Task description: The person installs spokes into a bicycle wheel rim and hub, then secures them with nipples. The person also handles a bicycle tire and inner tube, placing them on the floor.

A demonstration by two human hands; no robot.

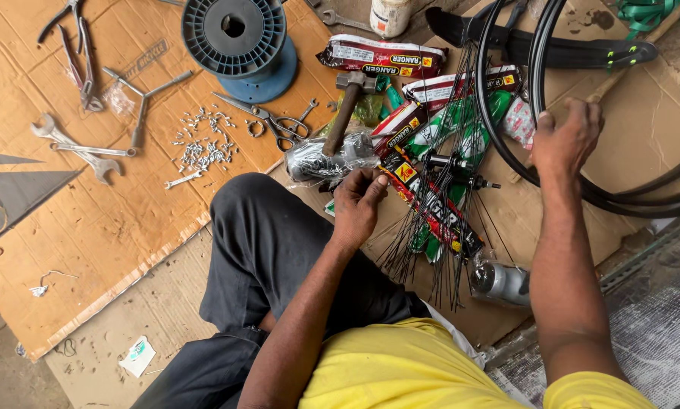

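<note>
My right hand (565,140) grips a black bicycle wheel rim (533,91) standing at the right. My left hand (359,201) hovers over my knee, fingers curled, pinching what looks like a small part; I cannot make it out. Just beyond it hang several thin black spokes (438,227) fanning from a hub (450,163). A plastic bag of small metal parts (321,159) lies next to my left hand, with a hammer (346,106) resting on it.
Packaged inner tubes (378,57) and green wrapped packs (461,125) lie ahead. On the cardboard (90,227) to the left are scissors (268,121), wrenches (75,148), pliers (78,53), scattered spoke nipples (203,140) and a blue spool (237,42). A shiny hub (499,282) lies near my right arm.
</note>
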